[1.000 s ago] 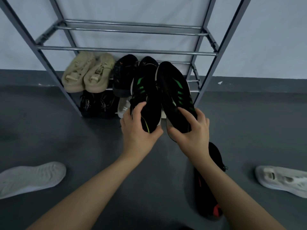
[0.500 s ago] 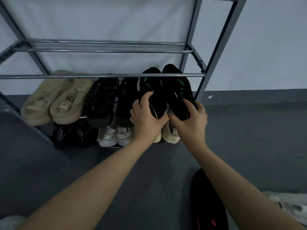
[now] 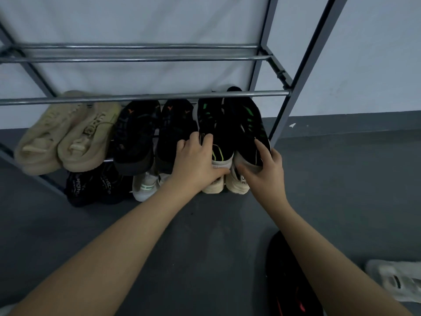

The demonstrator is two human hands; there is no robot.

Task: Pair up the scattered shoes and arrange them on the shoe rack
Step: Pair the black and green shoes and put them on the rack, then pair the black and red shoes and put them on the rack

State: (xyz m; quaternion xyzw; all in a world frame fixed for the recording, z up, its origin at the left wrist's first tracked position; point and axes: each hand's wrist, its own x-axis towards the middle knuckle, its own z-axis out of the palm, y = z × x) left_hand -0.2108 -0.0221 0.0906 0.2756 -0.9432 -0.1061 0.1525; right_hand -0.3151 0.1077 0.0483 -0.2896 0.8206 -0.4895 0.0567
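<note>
Left hand (image 3: 197,164): centre frame; fingers curled round the heel of the left green-striped shoe (image 3: 210,126)
Right hand (image 3: 264,172): grips the right green-striped shoe (image 3: 247,124); both sit on the shoe rack (image 3: 145,96)

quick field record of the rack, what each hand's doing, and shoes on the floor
rack: grey metal shoe rack against a white wall
middle shelf: beige pair, black pair with orange marks, black pair with green marks at the right end
left hand: grips the left green-marked shoe at its heel
right hand: grips the right green-marked shoe at its heel
bottom level: black pair, pale shoes partly hidden
floor: black shoe with red marks, white shoe, both unpaired in view
</note>
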